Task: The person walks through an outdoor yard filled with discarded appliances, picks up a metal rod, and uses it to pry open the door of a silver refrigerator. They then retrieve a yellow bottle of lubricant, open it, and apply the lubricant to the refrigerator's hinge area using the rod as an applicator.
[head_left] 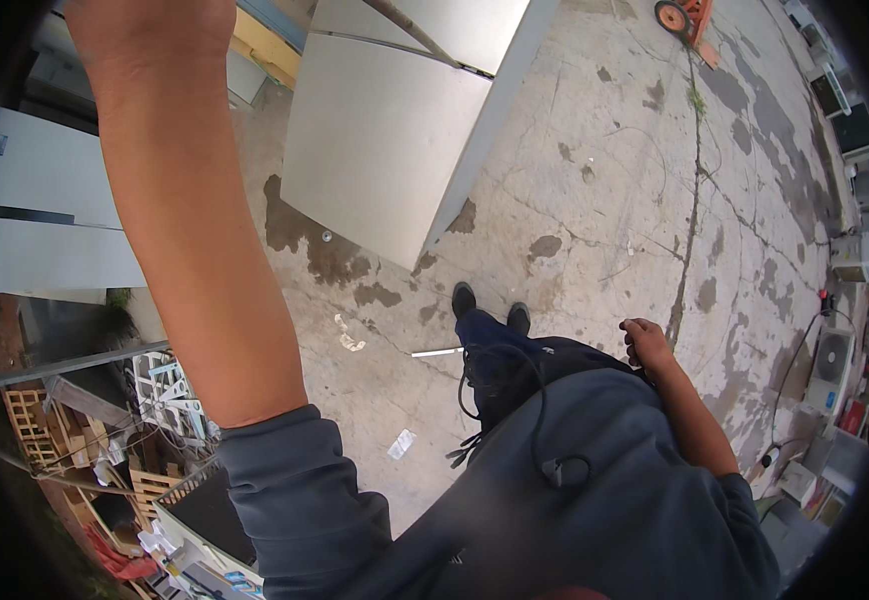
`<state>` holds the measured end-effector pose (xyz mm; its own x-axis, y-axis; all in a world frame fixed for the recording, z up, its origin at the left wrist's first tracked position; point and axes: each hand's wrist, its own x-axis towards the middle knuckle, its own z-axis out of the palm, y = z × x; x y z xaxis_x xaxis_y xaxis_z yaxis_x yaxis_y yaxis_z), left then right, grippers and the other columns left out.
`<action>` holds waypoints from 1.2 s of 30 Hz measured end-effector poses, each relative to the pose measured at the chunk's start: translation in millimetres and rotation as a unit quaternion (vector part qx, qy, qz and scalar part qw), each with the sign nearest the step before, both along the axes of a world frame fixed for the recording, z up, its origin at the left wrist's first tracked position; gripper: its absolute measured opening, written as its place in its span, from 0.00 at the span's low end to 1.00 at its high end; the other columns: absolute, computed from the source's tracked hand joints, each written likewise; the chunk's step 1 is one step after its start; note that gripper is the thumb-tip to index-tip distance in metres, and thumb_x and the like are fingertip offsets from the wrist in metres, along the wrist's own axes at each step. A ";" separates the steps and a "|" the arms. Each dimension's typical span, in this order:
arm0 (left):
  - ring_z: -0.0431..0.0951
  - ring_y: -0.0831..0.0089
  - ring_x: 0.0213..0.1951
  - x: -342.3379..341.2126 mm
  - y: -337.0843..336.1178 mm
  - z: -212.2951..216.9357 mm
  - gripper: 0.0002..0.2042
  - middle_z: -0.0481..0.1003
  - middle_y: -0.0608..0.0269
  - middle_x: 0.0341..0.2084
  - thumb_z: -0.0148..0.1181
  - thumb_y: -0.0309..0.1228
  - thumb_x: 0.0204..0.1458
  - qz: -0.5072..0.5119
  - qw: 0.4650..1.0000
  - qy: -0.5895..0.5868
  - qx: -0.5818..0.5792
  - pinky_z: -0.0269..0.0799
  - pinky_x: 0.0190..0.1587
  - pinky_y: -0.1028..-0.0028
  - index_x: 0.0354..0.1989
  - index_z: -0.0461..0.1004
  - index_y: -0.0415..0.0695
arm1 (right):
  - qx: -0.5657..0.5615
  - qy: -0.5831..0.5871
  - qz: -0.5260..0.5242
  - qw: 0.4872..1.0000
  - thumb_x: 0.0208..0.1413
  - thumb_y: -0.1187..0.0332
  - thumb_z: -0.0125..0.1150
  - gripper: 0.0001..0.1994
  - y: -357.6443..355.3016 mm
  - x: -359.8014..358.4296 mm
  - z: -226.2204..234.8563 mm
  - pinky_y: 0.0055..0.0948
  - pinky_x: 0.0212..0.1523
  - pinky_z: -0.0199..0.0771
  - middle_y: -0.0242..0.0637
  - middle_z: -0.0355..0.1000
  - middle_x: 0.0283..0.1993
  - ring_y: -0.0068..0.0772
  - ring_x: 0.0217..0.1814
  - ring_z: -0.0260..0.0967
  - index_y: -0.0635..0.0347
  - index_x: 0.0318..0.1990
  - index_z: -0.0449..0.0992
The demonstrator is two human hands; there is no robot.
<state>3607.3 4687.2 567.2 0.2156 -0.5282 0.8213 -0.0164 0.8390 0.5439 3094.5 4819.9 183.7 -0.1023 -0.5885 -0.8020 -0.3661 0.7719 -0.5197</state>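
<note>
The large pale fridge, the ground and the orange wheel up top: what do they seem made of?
The large pale fridge: likely painted sheet metal, satin, judging by flat panels and soft sheen; plastic isn't ruled out.
The ground: most likely concrete, matte, given its cracks and patchy dark stains.
The orange wheel: its dull dark rim looks like rubber; the centre could be metal or plastic.

1. The right hand has passage over the concrete floor, between white cabinet and right-edge appliances.
2. Orange trolley obstructs the floor's far edge.
3. Scrap wood crowds its left edge.
</note>
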 end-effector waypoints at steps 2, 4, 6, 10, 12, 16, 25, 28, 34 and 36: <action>0.61 0.73 0.28 18.1 8.4 0.6 0.15 0.59 0.68 0.21 0.54 0.35 0.64 -0.004 0.998 0.011 0.054 0.66 0.41 0.66 0.26 0.60 0.48 | -0.002 0.000 -0.011 1.000 0.66 0.60 0.58 0.15 2.3 -3.9 -2.3 0.30 0.16 0.63 0.34 0.68 0.29 0.23 0.17 0.61 0.65 0.49 0.78; 0.57 0.70 0.30 34.0 16.8 0.3 0.17 0.55 0.66 0.22 0.47 0.34 0.68 -0.025 0.995 0.015 0.100 0.63 0.45 0.62 0.24 0.54 0.50 | 0.003 0.002 -0.024 1.000 0.66 0.60 0.58 0.15 9.4 -12.3 -5.8 0.30 0.16 0.62 0.34 0.68 0.29 0.23 0.17 0.60 0.65 0.49 0.78; 0.58 0.69 0.31 45.3 16.3 0.2 0.16 0.56 0.65 0.23 0.46 0.32 0.68 -0.054 0.992 0.009 0.111 0.63 0.47 0.61 0.25 0.55 0.50 | 0.005 0.002 -0.041 0.999 0.66 0.60 0.58 0.15 15.5 -23.5 -11.1 0.30 0.16 0.61 0.34 0.69 0.30 0.23 0.17 0.60 0.64 0.49 0.78; 0.60 0.69 0.31 44.0 1.0 5.7 0.14 0.56 0.64 0.24 0.45 0.31 0.68 -0.041 0.993 0.009 0.109 0.64 0.49 0.60 0.26 0.56 0.49 | 0.008 0.010 -0.072 0.997 0.65 0.59 0.59 0.16 21.0 -44.0 -21.7 0.29 0.16 0.59 0.35 0.69 0.31 0.23 0.18 0.60 0.63 0.49 0.78; 0.62 0.68 0.32 34.7 -7.6 12.3 0.13 0.59 0.64 0.25 0.46 0.31 0.69 -0.054 0.993 -0.009 0.109 0.66 0.51 0.59 0.28 0.59 0.48 | 0.006 0.012 -0.067 0.998 0.65 0.59 0.59 0.16 21.5 -50.0 -25.6 0.29 0.16 0.59 0.35 0.70 0.31 0.23 0.19 0.61 0.63 0.49 0.78; 0.65 0.67 0.35 12.3 -33.3 10.4 0.12 0.63 0.62 0.28 0.47 0.33 0.70 0.067 0.993 -0.003 0.096 0.68 0.55 0.57 0.32 0.64 0.44 | 0.011 0.018 -0.057 0.998 0.64 0.59 0.59 0.16 18.4 -55.2 -29.6 0.29 0.16 0.59 0.35 0.69 0.31 0.23 0.18 0.60 0.63 0.49 0.78; 0.65 0.67 0.38 22.1 22.2 -28.5 0.16 0.63 0.65 0.29 0.46 0.44 0.73 -0.053 0.995 -0.029 0.077 0.66 0.57 0.55 0.35 0.70 0.48 | -0.005 0.000 -0.067 0.998 0.65 0.58 0.58 0.17 22.3 -78.5 -44.9 0.29 0.16 0.58 0.35 0.70 0.30 0.23 0.18 0.61 0.64 0.49 0.78; 0.65 0.67 0.38 26.1 28.9 -33.7 0.17 0.63 0.67 0.30 0.45 0.45 0.73 -0.040 0.995 -0.032 0.082 0.65 0.57 0.55 0.35 0.71 0.49 | -0.004 0.030 -0.062 0.998 0.65 0.57 0.59 0.18 30.6 -89.1 -60.9 0.29 0.16 0.59 0.36 0.72 0.30 0.25 0.18 0.63 0.64 0.49 0.79; 0.68 0.65 0.37 13.2 -1.0 -13.8 0.16 0.65 0.63 0.29 0.50 0.44 0.72 -0.033 0.995 -0.014 0.090 0.71 0.55 0.56 0.37 0.68 0.44 | -0.021 0.020 -0.078 0.997 0.65 0.57 0.59 0.18 33.9 -95.5 -74.0 0.29 0.16 0.59 0.37 0.73 0.31 0.25 0.19 0.64 0.64 0.49 0.80; 0.69 0.65 0.37 6.1 -20.7 -5.5 0.16 0.67 0.62 0.29 0.51 0.43 0.72 -0.001 0.995 -0.009 0.101 0.72 0.56 0.58 0.37 0.69 0.43 | -0.015 0.015 -0.083 0.996 0.65 0.57 0.59 0.17 32.6 -95.7 -68.2 0.29 0.16 0.60 0.36 0.72 0.31 0.24 0.19 0.63 0.64 0.49 0.79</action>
